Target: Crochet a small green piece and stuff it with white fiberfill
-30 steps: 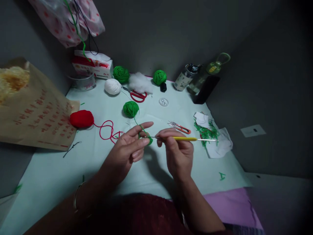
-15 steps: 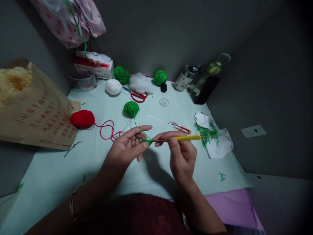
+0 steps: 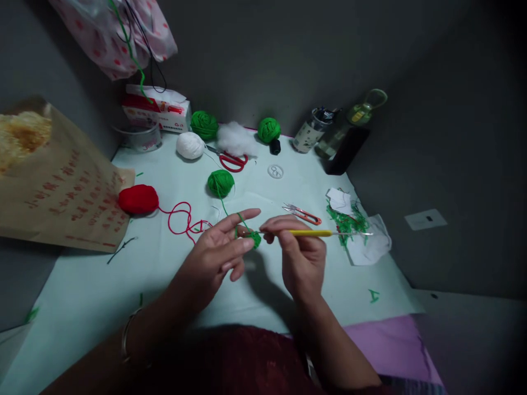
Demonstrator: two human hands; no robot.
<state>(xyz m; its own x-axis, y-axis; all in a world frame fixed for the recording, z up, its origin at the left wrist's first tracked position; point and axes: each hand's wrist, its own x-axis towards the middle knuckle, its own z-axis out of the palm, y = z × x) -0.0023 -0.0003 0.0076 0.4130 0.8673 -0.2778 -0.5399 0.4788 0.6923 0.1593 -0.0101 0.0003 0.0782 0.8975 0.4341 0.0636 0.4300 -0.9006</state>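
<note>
Between thumb and fingers, my left hand (image 3: pixel 220 247) pinches a small green crochet piece (image 3: pixel 256 240). Green yarn runs over its raised index finger back to a green yarn ball (image 3: pixel 220 182) on the table. My right hand (image 3: pixel 302 258) grips a crochet hook with a yellow handle (image 3: pixel 310 233) like a pen. The hook's near end meets the green piece at my left fingertips; its other thin metal end points right. Just beyond my right hand lie orange thread snips (image 3: pixel 304 214).
Left stand a paper bag (image 3: pixel 61 186) and red yarn (image 3: pixel 139 199). White yarn (image 3: pixel 190 146), stuffing (image 3: pixel 236 140), red-handled scissors (image 3: pixel 233 162) and more green balls (image 3: pixel 269 130) line the back. A bottle (image 3: pixel 341 137) and green scraps (image 3: pixel 349 222) are at the right.
The hook has turned in my right hand, so its far metal end now shows. My left hand has tilted, and more of the green piece hangs in view below the fingertips.
</note>
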